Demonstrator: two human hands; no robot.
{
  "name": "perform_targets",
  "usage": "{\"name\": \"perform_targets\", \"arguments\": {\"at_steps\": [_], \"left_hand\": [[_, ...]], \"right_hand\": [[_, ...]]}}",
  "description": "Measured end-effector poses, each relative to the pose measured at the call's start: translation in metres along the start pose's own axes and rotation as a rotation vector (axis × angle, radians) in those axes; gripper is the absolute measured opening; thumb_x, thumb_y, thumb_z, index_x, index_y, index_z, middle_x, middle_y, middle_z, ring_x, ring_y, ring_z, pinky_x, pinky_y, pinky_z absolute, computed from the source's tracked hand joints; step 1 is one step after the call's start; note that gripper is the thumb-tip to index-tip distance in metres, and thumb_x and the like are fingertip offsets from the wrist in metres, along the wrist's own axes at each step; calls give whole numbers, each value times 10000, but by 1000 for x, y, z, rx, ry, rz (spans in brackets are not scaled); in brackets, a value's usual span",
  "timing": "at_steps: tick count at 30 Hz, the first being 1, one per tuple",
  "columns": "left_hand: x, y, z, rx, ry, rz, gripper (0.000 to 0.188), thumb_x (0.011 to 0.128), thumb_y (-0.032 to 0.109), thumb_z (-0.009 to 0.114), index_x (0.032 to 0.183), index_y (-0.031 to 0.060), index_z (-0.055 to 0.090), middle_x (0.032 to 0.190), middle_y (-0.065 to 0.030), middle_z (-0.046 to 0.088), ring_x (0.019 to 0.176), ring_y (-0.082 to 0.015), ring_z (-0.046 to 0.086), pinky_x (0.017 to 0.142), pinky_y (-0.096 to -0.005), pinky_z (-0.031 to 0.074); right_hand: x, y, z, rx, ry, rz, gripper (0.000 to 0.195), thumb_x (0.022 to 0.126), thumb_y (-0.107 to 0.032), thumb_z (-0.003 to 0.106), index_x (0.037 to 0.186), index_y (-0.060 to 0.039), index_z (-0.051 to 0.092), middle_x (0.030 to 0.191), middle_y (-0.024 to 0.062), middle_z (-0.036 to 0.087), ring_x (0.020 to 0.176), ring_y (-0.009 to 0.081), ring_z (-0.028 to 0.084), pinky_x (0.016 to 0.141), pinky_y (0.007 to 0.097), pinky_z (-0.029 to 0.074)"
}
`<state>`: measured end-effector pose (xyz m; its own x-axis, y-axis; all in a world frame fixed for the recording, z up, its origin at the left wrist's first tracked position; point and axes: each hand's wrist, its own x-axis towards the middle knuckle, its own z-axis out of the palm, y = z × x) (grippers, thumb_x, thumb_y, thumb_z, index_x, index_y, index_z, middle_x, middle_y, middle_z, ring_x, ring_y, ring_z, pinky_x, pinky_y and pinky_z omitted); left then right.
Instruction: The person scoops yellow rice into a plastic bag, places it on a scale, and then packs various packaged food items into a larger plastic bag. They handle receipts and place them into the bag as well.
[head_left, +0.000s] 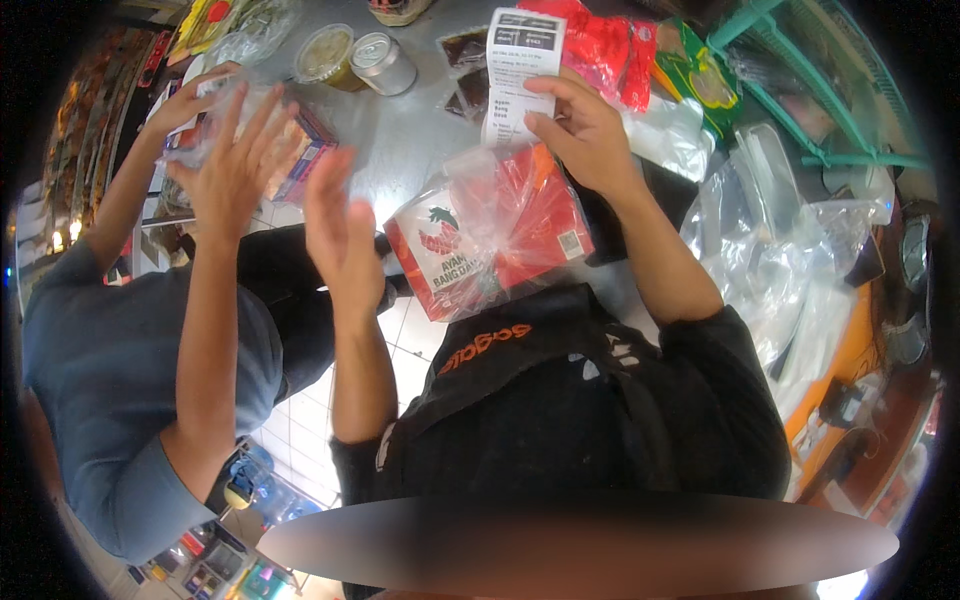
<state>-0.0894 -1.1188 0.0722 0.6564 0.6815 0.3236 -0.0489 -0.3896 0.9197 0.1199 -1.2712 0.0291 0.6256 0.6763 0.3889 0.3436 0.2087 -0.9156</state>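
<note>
My right hand (581, 131) pinches a printed paper receipt (521, 52) between thumb and fingers. The slip hangs above the back edge of a red and white carton box (461, 251), wrapped in a clear plastic bag that gathers into a knot on top. The box bears printed writing and a square code, and sits close before my black apron. To the left of it, my left hand (341, 229) is raised with nothing in it, thumb apart from the fingers and palm turned towards the box. It does not touch the carton.
At left, a co-worker's hands (232, 142) handle another bagged box (300, 157). Behind on the metal table (397, 135) stand a lidded plastic tub (326, 56) and a silver can (384, 64). Red plastic packs (607, 52), clear bags (780, 247) and a green rack (787, 82) occupy the right.
</note>
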Motion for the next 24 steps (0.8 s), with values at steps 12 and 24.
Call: {"name": "perform_targets", "arguments": {"at_steps": [12, 24], "left_hand": [[88, 40, 70, -509, -211, -29, 209, 892, 125, 612, 1047, -15, 604, 957, -31, 637, 834, -54, 561, 740, -196, 445], [87, 45, 5, -227, 624, 407, 325, 934, 242, 549, 1110, -14, 454, 1029, -104, 594, 909, -133, 571, 810, -257, 464]], "right_hand": [[37, -39, 6, -217, -165, -454, 222, 841, -59, 588, 1057, -88, 630, 1064, 128, 634, 899, 287, 635, 773, 327, 507], [205, 69, 124, -334, 398, 291, 775, 634, -443, 782, 1191, -6, 470, 1187, 193, 509, 1090, 320, 512, 903, 432, 426]]}}
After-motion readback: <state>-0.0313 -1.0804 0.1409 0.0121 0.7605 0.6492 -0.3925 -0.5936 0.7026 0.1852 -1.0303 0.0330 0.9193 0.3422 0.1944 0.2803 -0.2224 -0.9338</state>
